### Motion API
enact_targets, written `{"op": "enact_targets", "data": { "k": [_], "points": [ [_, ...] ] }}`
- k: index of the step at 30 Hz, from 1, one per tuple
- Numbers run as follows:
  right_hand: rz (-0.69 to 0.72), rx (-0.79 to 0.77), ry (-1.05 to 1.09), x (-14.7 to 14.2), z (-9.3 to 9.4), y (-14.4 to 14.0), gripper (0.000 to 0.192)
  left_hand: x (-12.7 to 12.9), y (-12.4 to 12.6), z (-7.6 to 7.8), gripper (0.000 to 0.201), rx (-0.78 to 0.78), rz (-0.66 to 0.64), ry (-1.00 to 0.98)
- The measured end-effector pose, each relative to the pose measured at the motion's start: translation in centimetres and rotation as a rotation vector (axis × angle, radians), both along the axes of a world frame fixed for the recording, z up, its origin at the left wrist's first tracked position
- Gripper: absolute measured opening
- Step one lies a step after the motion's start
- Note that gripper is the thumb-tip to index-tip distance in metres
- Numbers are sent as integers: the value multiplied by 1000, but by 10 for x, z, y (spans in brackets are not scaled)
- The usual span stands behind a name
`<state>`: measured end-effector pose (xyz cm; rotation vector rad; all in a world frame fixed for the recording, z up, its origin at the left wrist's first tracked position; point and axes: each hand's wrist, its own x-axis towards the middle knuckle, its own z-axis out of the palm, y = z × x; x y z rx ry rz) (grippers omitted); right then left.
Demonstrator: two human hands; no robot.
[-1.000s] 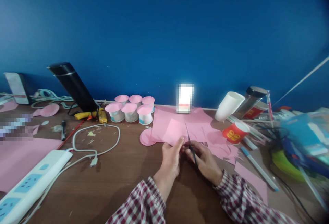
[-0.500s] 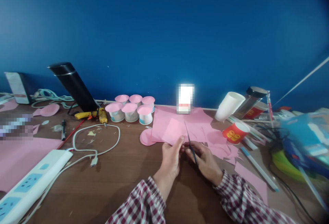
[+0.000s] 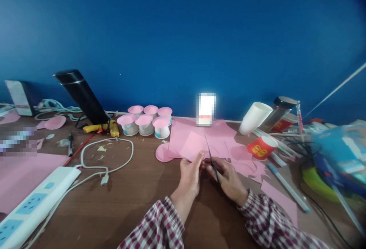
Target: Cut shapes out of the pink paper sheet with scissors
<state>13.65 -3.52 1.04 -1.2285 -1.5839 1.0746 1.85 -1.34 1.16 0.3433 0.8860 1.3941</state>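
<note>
Between thumb and fingers, my left hand [image 3: 191,174] pinches a piece of pink paper [image 3: 193,145] by its near edge. My right hand [image 3: 227,178] is closed around a pair of scissors [image 3: 209,153], whose dark blade points up and away along the right side of that piece. The handles are mostly hidden by my fingers. Beneath and behind lies a larger pink sheet [image 3: 178,133], flat on the brown table. Pink offcuts [image 3: 243,157] are scattered to the right of my hands, and a round pink cutout [image 3: 163,153] rests at the sheet's left edge.
Several small cups [image 3: 145,124] with pink tops stand at the back left. A glue gun [image 3: 113,129], a black flask [image 3: 82,96] and a power strip [image 3: 40,199] lie further left. A red paper cup [image 3: 261,148], white cups [image 3: 255,117] and a plastic bag [image 3: 340,146] are on the right.
Almost nothing differs. Both hands, the scissors and the pink paper piece stay in nearly the same place, with at most a very slight shift.
</note>
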Motion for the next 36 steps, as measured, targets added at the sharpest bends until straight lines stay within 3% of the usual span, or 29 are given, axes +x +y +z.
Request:
{"op": "enact_targets", "data": {
  "k": [36],
  "points": [
    [-3, -17, 30, 2, -2, 1, 35, 0, 0, -2, 32, 19, -21, 50]
  ]
}}
